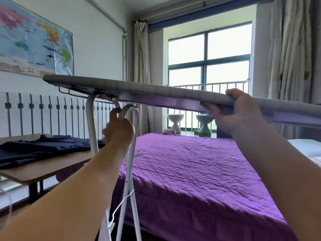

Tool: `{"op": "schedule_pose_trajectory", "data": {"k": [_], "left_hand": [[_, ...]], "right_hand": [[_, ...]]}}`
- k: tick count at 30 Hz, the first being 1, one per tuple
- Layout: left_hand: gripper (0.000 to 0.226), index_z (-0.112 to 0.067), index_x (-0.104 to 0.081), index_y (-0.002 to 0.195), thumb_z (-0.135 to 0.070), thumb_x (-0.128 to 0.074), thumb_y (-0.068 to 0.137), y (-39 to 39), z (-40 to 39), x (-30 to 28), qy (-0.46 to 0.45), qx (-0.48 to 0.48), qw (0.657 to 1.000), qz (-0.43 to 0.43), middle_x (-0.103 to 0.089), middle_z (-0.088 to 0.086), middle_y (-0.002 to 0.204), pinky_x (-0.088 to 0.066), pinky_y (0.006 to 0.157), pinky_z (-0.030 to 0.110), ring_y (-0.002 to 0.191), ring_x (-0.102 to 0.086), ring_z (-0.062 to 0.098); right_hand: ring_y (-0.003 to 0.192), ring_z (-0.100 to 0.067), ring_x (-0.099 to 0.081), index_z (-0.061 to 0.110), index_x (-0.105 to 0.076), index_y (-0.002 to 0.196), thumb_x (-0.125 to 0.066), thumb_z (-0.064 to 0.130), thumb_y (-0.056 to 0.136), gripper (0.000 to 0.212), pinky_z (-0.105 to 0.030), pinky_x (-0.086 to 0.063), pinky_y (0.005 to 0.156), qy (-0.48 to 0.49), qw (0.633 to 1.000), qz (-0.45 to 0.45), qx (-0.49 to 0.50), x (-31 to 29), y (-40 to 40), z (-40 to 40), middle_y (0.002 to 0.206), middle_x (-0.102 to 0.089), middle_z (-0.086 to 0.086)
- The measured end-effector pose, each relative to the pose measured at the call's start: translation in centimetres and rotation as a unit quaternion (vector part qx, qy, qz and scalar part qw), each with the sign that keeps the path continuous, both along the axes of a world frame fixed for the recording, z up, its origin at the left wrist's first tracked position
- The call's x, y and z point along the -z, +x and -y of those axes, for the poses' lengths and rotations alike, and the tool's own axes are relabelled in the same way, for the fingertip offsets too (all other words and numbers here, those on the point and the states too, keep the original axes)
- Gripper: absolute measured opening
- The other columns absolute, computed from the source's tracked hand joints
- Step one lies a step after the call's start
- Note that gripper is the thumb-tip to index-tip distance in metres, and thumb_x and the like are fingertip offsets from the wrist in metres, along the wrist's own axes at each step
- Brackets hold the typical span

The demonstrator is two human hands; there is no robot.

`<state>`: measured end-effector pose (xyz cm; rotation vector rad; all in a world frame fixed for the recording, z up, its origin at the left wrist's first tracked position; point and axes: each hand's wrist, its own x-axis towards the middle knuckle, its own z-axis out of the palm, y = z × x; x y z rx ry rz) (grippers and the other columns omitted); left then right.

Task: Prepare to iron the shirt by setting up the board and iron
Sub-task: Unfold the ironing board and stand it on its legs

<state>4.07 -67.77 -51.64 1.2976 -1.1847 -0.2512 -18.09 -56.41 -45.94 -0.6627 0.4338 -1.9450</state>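
Ironing board [139,90], raised level above the bed [199,167]: right hand [238,112] clamped on its near edge, left hand [119,131] curled around the white leg frame [91,122] beneath; unlatched legs risked folding, pinching fingers.

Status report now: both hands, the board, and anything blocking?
Left hand grip on white leg. Right hand grips ironing board edge. Board raised, tilted. Bed close beneath.
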Motion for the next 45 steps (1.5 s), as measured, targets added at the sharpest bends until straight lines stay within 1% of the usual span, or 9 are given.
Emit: {"op": "schedule_pose_trajectory", "data": {"k": [4,7,11,13,19,23,28,38,45], "left_hand": [[0.026,-0.013,-0.055,0.112,-0.022,-0.040,0.093,-2.3,-1.3,0.9,-0.014,0.069,0.994,-0.082,-0.061,0.014,0.080,-0.047,0.088,0.049,0.097,-0.062,0.042],[0.032,-0.004,-0.064,0.093,-0.027,-0.041,0.092,-3.5,-2.2,1.7,-0.031,0.072,0.995,-0.060,-0.066,0.024,0.084,-0.051,0.077,0.045,0.091,-0.064,0.041],[0.024,-0.015,-0.062,0.079,-0.026,-0.044,0.091,-4.3,-3.1,2.8,-0.047,0.078,0.992,-0.084,-0.053,-0.001,0.057,-0.035,0.058,0.029,0.071,-0.058,0.028],[0.021,-0.018,-0.061,0.082,-0.026,-0.044,0.092,-5.4,-3.8,3.7,-0.041,0.090,0.992,-0.077,-0.053,-0.005,0.060,-0.030,0.056,0.027,0.067,-0.052,0.021],[0.023,-0.015,-0.063,0.096,-0.030,-0.045,0.091,-9.5,-4.8,6.9,-0.015,0.116,0.988,-0.099,-0.065,0.007,0.087,-0.041,0.094,0.048,0.093,-0.059,0.035],[0.022,-0.015,-0.063,0.094,-0.027,-0.044,0.091,-11.3,-5.6,8.4,-0.002,0.139,0.984,-0.115,-0.068,0.015,0.093,-0.042,0.095,0.051,0.094,-0.059,0.039],[0.020,-0.021,-0.063,0.092,-0.024,-0.043,0.091,-13.3,-6.5,10.2,0.018,0.139,0.989,-0.055,-0.066,0.007,0.090,-0.041,0.090,0.043,0.095,-0.058,0.036],[0.018,-0.020,-0.065,0.095,-0.023,-0.049,0.089,-14.4,-6.3,14.1,0.039,0.177,0.982,-0.052,-0.070,0.008,0.096,-0.044,0.093,0.045,0.099,-0.060,0.033],[0.019,-0.023,-0.066,0.096,-0.025,-0.048,0.089,-14.5,-6.3,14.5,0.041,0.180,0.981,-0.064,-0.071,0.003,0.096,-0.041,0.096,0.045,0.101,-0.060,0.030]], "right_hand": [[0.111,-0.043,-0.055,0.004,-0.051,0.099,-0.057,0.008,0.088,0.014,-0.046,-0.058,0.064,-0.002,1.000,0.003,-0.004,0.2,0.8,-0.5,0.121,-0.053,-0.022],[0.113,-0.042,-0.054,0.003,-0.051,0.105,-0.056,0.008,0.088,0.018,-0.046,-0.058,0.074,0.000,1.000,0.005,-0.009,0.6,1.0,-0.8,0.124,-0.053,-0.022],[0.112,-0.041,-0.056,0.003,-0.051,0.098,-0.056,0.008,0.088,0.012,-0.045,-0.058,0.069,0.011,1.000,0.009,-0.009,1.7,1.1,-1.1,0.121,-0.055,-0.021],[0.113,-0.038,-0.057,0.002,-0.051,0.091,-0.055,0.007,0.088,0.006,-0.044,-0.057,0.070,0.009,1.000,0.008,-0.011,2.5,1.2,-1.3,0.115,-0.059,-0.020],[0.103,-0.029,-0.062,0.006,-0.052,0.073,-0.056,0.007,0.087,0.015,-0.043,-0.056,0.079,0.016,1.000,0.008,-0.009,5.9,0.4,-1.1,0.081,-0.058,-0.012],[0.079,-0.027,-0.061,0.008,-0.054,0.070,-0.056,0.007,0.087,0.016,-0.041,-0.056,0.067,0.020,1.000,0.009,-0.007,8.0,-0.1,-0.7,0.077,-0.060,-0.012],[0.104,-0.028,-0.062,0.007,-0.055,0.077,-0.054,0.007,0.087,0.010,-0.040,-0.056,0.080,0.030,0.999,-0.002,-0.017,9.2,0.3,0.1,0.089,-0.060,-0.013],[0.062,-0.013,-0.069,0.014,-0.066,0.070,-0.063,0.024,0.086,0.019,-0.026,-0.058,0.054,0.036,0.998,-0.049,-0.030,14.6,1.0,1.5,0.063,-0.070,-0.003],[0.063,-0.012,-0.071,0.017,-0.063,0.084,-0.065,0.034,0.083,0.018,-0.022,-0.055,0.054,0.044,0.997,-0.067,-0.004,15.7,1.1,1.6,0.067,-0.073,0.000]]}}
